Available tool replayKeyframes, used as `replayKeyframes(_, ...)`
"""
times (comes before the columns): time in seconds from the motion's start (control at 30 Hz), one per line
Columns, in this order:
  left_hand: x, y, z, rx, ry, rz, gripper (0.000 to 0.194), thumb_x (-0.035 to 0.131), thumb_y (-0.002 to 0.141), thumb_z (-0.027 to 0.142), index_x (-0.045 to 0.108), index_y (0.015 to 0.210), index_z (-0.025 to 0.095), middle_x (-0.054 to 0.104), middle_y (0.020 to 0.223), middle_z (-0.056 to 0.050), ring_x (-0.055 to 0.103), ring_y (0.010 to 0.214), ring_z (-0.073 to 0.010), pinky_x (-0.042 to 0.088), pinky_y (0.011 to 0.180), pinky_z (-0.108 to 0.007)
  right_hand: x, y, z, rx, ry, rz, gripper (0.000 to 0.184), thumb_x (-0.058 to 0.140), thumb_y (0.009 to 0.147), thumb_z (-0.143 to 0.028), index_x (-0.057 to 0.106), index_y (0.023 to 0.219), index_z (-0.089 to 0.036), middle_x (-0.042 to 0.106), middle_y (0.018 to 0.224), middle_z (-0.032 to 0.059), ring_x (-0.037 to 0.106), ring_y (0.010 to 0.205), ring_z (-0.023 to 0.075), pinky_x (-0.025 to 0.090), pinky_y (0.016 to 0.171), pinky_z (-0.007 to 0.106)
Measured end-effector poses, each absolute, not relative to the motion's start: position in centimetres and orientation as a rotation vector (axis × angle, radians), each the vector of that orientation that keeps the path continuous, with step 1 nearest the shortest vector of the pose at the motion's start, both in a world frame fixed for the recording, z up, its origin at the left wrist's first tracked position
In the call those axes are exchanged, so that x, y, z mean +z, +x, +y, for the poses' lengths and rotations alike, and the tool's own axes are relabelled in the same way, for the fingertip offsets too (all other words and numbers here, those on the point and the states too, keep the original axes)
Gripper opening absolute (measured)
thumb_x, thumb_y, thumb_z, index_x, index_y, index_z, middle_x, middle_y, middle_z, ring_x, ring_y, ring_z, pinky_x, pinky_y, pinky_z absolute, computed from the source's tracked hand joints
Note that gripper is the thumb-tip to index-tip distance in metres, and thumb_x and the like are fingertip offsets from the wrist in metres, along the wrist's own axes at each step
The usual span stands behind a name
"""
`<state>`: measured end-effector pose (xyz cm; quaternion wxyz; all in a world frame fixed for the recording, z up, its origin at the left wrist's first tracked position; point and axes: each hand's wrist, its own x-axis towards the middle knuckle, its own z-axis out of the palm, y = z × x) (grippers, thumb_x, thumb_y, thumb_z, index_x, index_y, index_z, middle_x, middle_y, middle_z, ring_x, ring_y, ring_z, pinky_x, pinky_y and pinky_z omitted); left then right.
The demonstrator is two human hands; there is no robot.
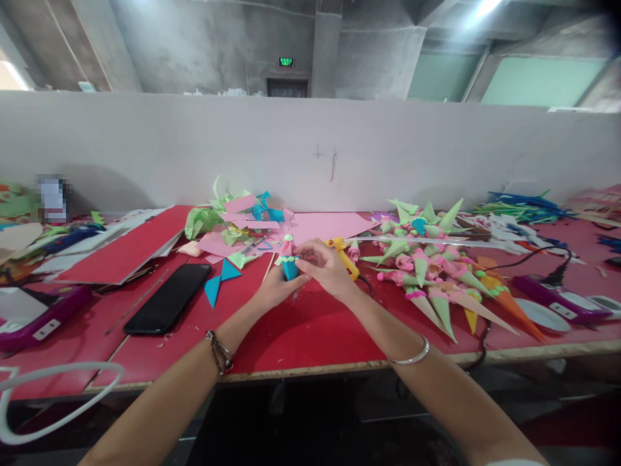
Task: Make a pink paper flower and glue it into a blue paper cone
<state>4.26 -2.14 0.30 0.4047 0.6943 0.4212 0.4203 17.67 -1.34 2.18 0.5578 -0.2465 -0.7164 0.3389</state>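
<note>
A small paper figure (290, 268) stands upright between my hands, with a blue lower part, a pale green frilled collar and a pink top with a pale green tip. My left hand (275, 288) grips its blue part from below and the left. From the right, the bent fingers and thumb of my right hand (328, 266) pinch at its side near the collar. Just behind my right hand lies a yellow glue gun (345, 256), partly hidden. Blue paper triangles (222, 279) lie on the red tabletop (310, 336) to the left of my left hand.
A black phone (167, 299) and red card (130, 249) lie to the left. Paper scraps (242, 220) are heaped at the back. Several pink-and-green paper cones (431, 259) pile up on the right. Purple power strips (557, 298) sit at both sides, and a partition stands behind.
</note>
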Motion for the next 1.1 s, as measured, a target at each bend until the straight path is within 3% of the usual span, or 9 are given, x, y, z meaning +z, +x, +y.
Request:
replayKeyframes(0.43,-0.4,4.0,-1.6,1.048,1.887,1.108,0.031,0.055,0.069,0.039,0.043,0.052,0.015,0.046,0.043,0.005,0.041,0.042,-0.0066,0.033,0.044,-0.019,2.0,17.8,-1.1,0.653,-0.557,-1.738,0.002,0.056,0.075,-0.021,0.057,0.076,-0.021,0.05,0.081,0.0007,0.051,0.08,0.0131,0.044,0.068,0.026)
replayKeyframes(0.83,0.5,3.7,-1.9,1.021,1.91,1.054,0.03,0.051,0.071,0.039,0.041,0.055,0.016,0.042,0.044,0.006,0.037,0.041,-0.0051,0.028,0.04,-0.018,2.5,18.0,-1.8,0.568,-0.539,-1.842,0.011,0.049,0.08,-0.021,0.058,0.086,-0.022,0.05,0.085,0.0021,0.051,0.083,0.0142,0.043,0.075,0.03)
replayKeyframes(1.1,0.5,3.5,-1.8,1.02,1.951,1.125,0.033,0.053,0.069,0.039,0.036,0.052,0.016,0.036,0.045,0.007,0.033,0.043,-0.0045,0.026,0.041,-0.018,2.5,17.9,-1.8,0.544,-0.553,-1.842,0.005,0.052,0.079,-0.022,0.057,0.079,-0.021,0.049,0.079,0.0009,0.051,0.078,0.0132,0.042,0.071,0.028)
